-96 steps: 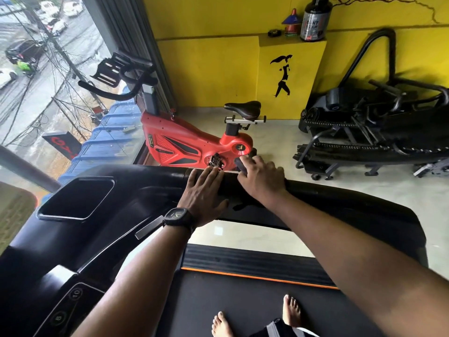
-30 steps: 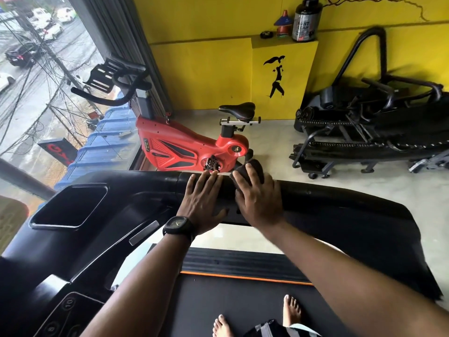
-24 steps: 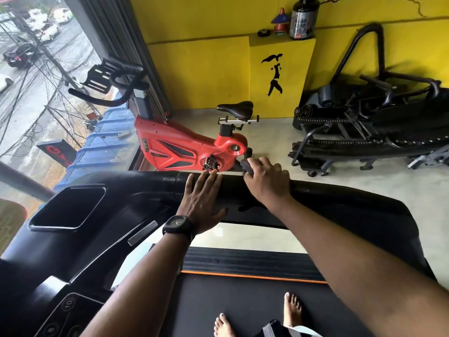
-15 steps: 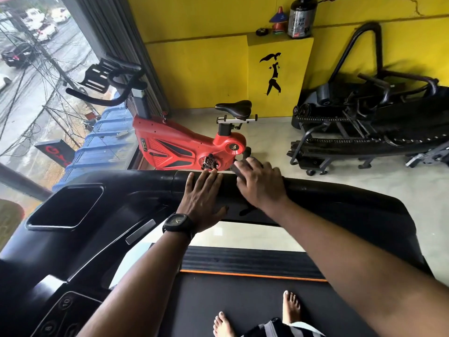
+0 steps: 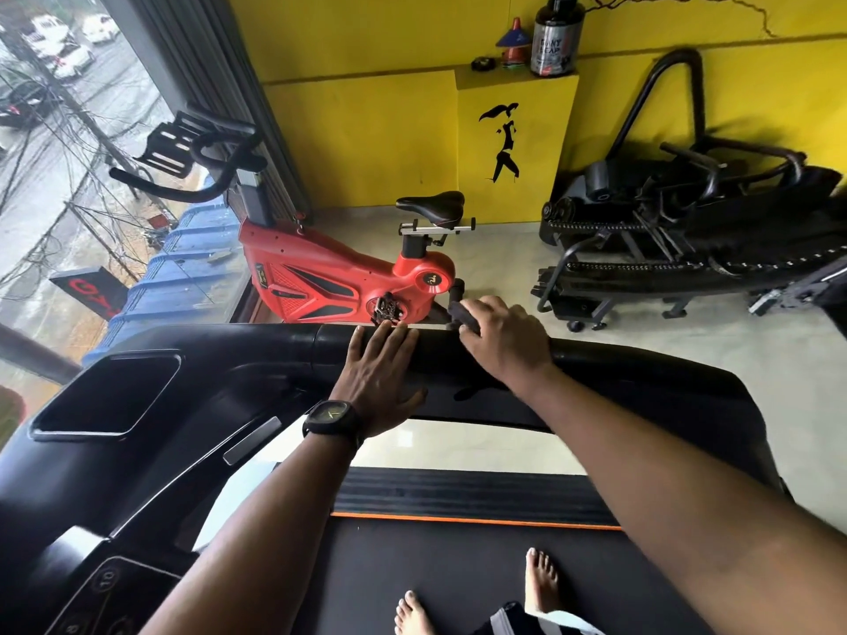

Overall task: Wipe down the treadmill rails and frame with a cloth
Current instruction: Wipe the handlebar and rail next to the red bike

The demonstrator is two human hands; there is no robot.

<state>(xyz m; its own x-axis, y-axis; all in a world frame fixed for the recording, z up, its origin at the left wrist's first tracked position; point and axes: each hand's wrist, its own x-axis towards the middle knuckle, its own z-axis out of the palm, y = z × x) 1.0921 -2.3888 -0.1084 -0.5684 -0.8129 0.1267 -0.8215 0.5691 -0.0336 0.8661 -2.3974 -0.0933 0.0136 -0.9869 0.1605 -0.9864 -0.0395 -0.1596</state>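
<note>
Wiping the side rail is the step in hand, by my reading: the right hand [image 5: 504, 341] sits on top of the thick black padded treadmill handrail [image 5: 641, 362], fingers curled down over a small dark folded cloth [image 5: 462, 315] and pinning it to the rail's far side. The left hand [image 5: 378, 375] lies just beside it on the same rail, palm down, fingers straight and close together, grasping nothing and seemingly bracing. The next move probably calls for dragging the cloth rightward along the long bare stretch of rail under steady downward pressure, wrapping it round the curve so the far face is caught too; the glossy black console housing [image 5: 192, 419] to the left looks left to do. The rail is rounded and slightly shiny, with a joint near the left fingertips; whether dust lies on it cannot be told. Only an edge of the cloth shows, so its dampness is unclear
</note>
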